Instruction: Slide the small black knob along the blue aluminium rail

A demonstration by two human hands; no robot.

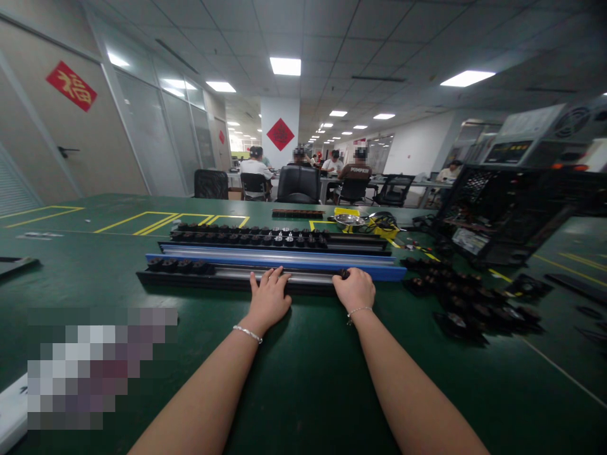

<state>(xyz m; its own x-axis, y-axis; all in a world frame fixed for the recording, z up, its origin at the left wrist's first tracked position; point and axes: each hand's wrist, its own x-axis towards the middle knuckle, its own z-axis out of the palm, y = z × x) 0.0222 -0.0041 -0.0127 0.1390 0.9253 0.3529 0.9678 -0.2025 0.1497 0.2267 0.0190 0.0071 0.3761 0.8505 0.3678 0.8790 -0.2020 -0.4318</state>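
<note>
A long black rail (222,276) with a silver channel lies across the green table in front of me, a few black round parts seated at its left end (177,266). My left hand (268,296) rests flat on the rail's near edge, fingers stretched out. My right hand (354,288) is curled at the rail's right end, pinching a small black part. Behind it lies a blue rail (284,260), and beyond that a black rail (265,239) filled with several black round parts.
A pile of loose black parts (467,303) lies at my right. A black wire-frame case (502,212) stands at the far right. A metal bowl (348,220) and yellow items sit behind the rails. People sit on chairs at desks in the background. A blurred patch covers the near left.
</note>
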